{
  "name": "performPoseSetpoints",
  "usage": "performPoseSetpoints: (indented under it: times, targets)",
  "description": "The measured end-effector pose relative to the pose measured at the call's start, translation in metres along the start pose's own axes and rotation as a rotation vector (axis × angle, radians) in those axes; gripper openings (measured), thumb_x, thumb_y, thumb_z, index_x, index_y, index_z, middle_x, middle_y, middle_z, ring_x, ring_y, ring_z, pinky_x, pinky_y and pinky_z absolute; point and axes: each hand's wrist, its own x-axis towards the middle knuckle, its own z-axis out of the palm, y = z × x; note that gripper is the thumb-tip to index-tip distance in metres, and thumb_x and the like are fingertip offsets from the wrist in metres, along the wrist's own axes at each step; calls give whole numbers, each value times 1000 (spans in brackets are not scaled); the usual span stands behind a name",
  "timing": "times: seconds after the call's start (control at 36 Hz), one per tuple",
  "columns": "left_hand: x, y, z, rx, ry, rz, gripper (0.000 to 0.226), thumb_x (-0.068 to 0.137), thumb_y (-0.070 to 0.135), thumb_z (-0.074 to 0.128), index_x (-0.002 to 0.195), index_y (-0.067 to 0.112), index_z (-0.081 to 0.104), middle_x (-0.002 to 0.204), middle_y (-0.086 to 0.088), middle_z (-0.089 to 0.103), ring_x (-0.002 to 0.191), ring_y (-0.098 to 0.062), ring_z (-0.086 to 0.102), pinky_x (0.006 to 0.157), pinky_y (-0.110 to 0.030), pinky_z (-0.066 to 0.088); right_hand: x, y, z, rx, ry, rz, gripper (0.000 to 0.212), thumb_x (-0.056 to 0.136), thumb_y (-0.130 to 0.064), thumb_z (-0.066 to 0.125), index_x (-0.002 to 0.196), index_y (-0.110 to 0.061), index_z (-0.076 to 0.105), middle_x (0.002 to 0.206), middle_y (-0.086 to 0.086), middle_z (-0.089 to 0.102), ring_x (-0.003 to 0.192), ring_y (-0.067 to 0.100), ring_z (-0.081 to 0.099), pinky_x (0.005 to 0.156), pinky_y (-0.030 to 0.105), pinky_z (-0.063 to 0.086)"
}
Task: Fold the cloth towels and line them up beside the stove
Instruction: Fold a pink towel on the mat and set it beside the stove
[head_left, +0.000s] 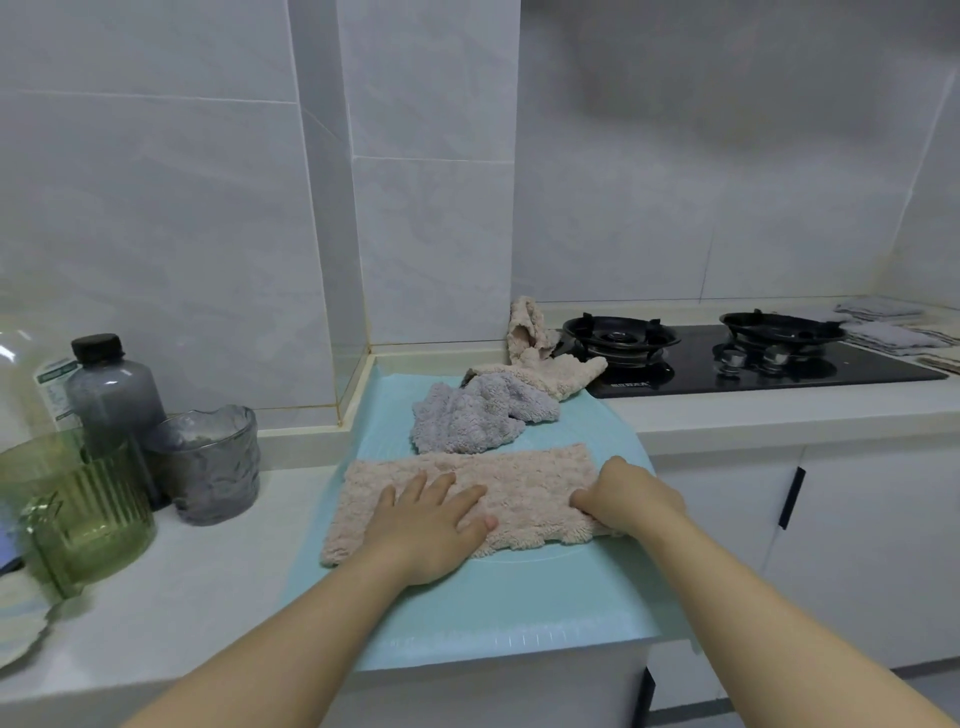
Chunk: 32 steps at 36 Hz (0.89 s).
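Observation:
A pink fluffy towel (524, 480) lies folded into a long strip on the light blue mat (498, 608). My left hand (431, 525) presses flat on its left half with straight fingers. My right hand (621, 499) grips the towel's right end, fingers curled under the edge. Behind it sits a crumpled grey towel (467, 418), and a second crumpled pink towel (540, 358) leans against the black gas stove (727, 353). Folded grey towels (883, 332) lie on the counter to the right of the stove.
On the left of the white counter (208, 571) stand a dark bottle (111, 395), a grey glass cup (208, 462) and a green ribbed glass (88, 519). White cabinet doors (857, 545) are below the stove. Tiled walls close the back.

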Motion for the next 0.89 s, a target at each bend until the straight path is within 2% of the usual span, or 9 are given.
performPoseSetpoints:
  times: [0.14,0.22,0.36,0.5,0.61,0.67,0.72,0.78,0.89]
  targets:
    - [4,-4,-4,-125,-10,13,56,94,60,19,146,41,10,158,6,2,146,-20,0,117,-47,-2,1,-3,-5,147,-44,-44,23,82,-22,56,64,-16,42,64,-1,52,67,23,55,61,26,45]
    - [6,-12,-14,-715,169,-49,48,94,51,37,140,38,31,142,6,39,132,-19,37,113,-38,24,-4,-10,-19,321,-53,-86,24,81,-14,59,61,-13,45,58,0,54,54,17,50,49,25,43]
    - [-1,-15,-38,-1428,310,-241,29,98,26,42,125,19,48,96,-5,57,78,-18,55,64,-26,41,-12,-37,-42,665,-128,-187,13,83,-7,55,74,-10,45,63,4,47,45,14,37,41,16,26]
    - [-13,-29,-51,-1838,119,-330,52,96,44,41,140,19,30,126,-23,53,99,-30,55,84,-37,44,-28,-74,-44,911,-322,-311,8,89,-23,55,85,-17,57,68,-1,58,54,11,55,54,23,47]
    - [-14,-40,-51,-1907,27,-342,49,91,57,40,124,20,38,102,-21,62,87,-31,61,85,-42,46,-34,-88,-33,990,-486,-336,31,92,-43,50,86,-15,60,88,1,64,63,16,59,56,25,44]
    - [-13,-43,-47,-1801,5,-315,53,91,54,44,132,21,37,101,-17,61,80,-28,62,76,-39,50,-34,-89,-24,969,-455,-308,32,93,-43,48,88,-14,60,94,2,64,66,17,59,59,26,43]
    - [-13,-42,-43,-1660,68,-284,58,92,33,55,142,32,26,99,-12,59,72,-22,59,62,-32,51,-33,-90,-17,962,-422,-268,29,94,-40,48,89,-14,59,93,3,64,64,16,57,60,26,43]
    - [-12,-40,-41,-1537,114,-249,59,89,10,59,137,32,34,92,-9,60,68,-19,57,53,-26,50,-32,-86,-12,971,-412,-235,26,95,-37,48,89,-13,58,89,4,63,63,17,56,60,27,44]
    - [-13,-41,-44,-1332,226,-191,43,85,-9,56,119,17,57,120,-10,53,98,-26,58,74,-25,49,-31,-81,-8,938,-341,-234,20,95,-30,50,87,-13,57,86,4,62,60,17,54,57,25,44]
